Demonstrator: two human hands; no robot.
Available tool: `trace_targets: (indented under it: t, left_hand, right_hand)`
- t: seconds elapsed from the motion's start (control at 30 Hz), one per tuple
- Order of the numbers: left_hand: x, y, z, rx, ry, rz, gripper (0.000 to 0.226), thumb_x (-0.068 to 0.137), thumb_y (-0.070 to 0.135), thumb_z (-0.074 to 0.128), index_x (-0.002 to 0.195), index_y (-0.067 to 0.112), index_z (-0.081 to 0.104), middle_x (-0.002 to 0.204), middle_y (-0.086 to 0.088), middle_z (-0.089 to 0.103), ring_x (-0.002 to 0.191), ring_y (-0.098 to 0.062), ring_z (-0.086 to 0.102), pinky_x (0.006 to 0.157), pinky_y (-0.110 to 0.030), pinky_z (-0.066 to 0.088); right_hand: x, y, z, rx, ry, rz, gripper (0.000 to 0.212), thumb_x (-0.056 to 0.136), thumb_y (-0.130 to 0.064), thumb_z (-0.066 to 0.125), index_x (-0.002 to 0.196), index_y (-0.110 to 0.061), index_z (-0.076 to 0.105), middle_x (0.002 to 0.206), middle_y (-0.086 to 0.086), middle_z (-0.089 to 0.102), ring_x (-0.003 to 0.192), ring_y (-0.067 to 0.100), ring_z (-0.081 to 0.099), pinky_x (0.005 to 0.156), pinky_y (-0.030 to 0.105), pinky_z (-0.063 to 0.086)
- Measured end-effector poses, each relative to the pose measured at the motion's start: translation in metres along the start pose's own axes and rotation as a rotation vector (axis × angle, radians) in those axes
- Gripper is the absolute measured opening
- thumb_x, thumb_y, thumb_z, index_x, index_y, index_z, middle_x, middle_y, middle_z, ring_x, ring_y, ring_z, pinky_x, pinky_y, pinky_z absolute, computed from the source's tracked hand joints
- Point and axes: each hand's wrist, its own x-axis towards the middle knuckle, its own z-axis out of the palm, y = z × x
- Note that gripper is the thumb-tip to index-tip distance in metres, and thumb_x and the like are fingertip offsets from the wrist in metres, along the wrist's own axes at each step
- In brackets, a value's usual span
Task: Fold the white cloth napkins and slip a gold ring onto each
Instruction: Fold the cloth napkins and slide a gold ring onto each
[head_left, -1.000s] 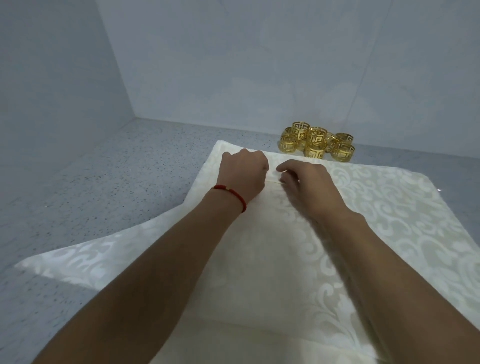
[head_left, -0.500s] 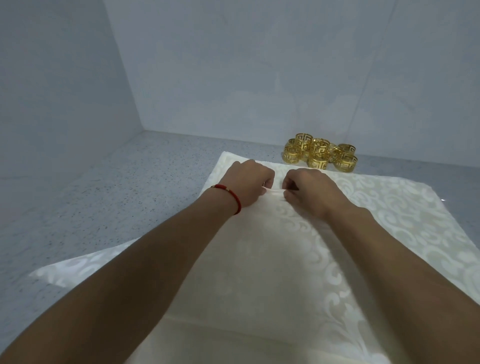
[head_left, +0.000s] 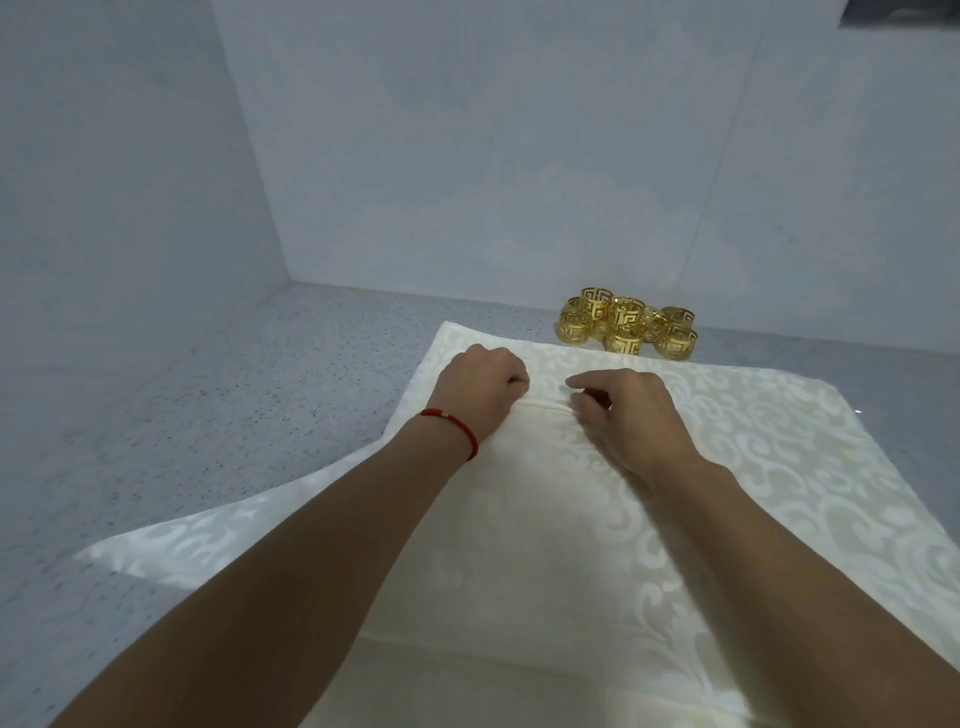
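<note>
Head view shows you early in the job: on the speckled grey stone tabletop (head_left: 218, 415) the white damask cloth napkins (head_left: 753, 467) lie stacked, soft and scroll-patterned. Your left hand (head_left: 475, 395) and right hand (head_left: 623, 415) pinch a small pleat mid-cloth. Beyond, far right, the cut-out gold metal rings (head_left: 626, 322) wait unused.

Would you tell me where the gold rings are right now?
The gold rings sit clustered on the grey counter against the back wall, just beyond the napkin's far edge.
</note>
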Motion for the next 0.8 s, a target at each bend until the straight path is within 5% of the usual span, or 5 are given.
trace_targets:
  t: [0.2, 0.3, 0.5, 0.7, 0.8]
  left_hand:
    - [-0.001, -0.003, -0.003, 0.042, -0.075, 0.131, 0.033, 0.079, 0.004, 0.057, 0.06, 0.015, 0.031, 0.058, -0.005, 0.031, 0.06, -0.018, 0.026, 0.058, -0.035, 0.029]
    - [-0.004, -0.004, -0.005, 0.189, -0.064, 0.178, 0.015, 0.092, 0.018, 0.061, 0.085, 0.027, 0.071, 0.085, 0.005, 0.063, 0.085, -0.017, 0.05, 0.078, -0.036, 0.041]
    - [-0.015, 0.002, -0.013, 0.516, -0.041, 0.311, 0.032, 0.082, -0.004, 0.052, 0.09, 0.027, 0.058, 0.085, 0.008, 0.056, 0.092, -0.019, 0.052, 0.079, -0.032, 0.03]
    - [-0.016, 0.001, -0.014, 0.247, -0.115, -0.003, 0.03, 0.094, 0.013, 0.05, 0.116, 0.027, 0.065, 0.116, -0.001, 0.06, 0.104, -0.025, 0.058, 0.084, -0.032, 0.044]
    - [-0.017, 0.0, -0.013, 0.226, -0.105, -0.052, 0.021, 0.093, 0.013, 0.056, 0.099, 0.032, 0.066, 0.107, -0.002, 0.065, 0.093, -0.023, 0.058, 0.074, -0.031, 0.043]
  right_hand:
    - [0.007, -0.002, 0.005, -0.147, -0.066, 0.006, 0.009, 0.093, -0.021, 0.071, 0.097, -0.017, 0.078, 0.104, 0.005, 0.069, 0.104, 0.027, 0.06, 0.086, 0.042, 0.051]
    - [0.004, -0.007, -0.001, -0.321, -0.068, -0.087, 0.006, 0.097, -0.025, 0.063, 0.099, -0.025, 0.069, 0.103, -0.003, 0.065, 0.103, 0.024, 0.057, 0.085, 0.039, 0.041]
    - [-0.009, -0.014, -0.007, -0.548, -0.102, -0.297, 0.012, 0.089, -0.019, 0.065, 0.1, -0.022, 0.061, 0.094, -0.002, 0.061, 0.095, 0.026, 0.058, 0.079, 0.039, 0.039]
    - [-0.011, -0.016, -0.01, -0.3, -0.108, -0.015, 0.027, 0.094, -0.014, 0.051, 0.103, -0.028, 0.073, 0.105, -0.008, 0.071, 0.104, 0.021, 0.064, 0.091, 0.042, 0.031]
    - [-0.013, -0.008, -0.002, -0.165, -0.062, 0.157, 0.025, 0.1, -0.014, 0.053, 0.11, -0.02, 0.075, 0.116, -0.004, 0.073, 0.112, 0.024, 0.062, 0.088, 0.04, 0.026]
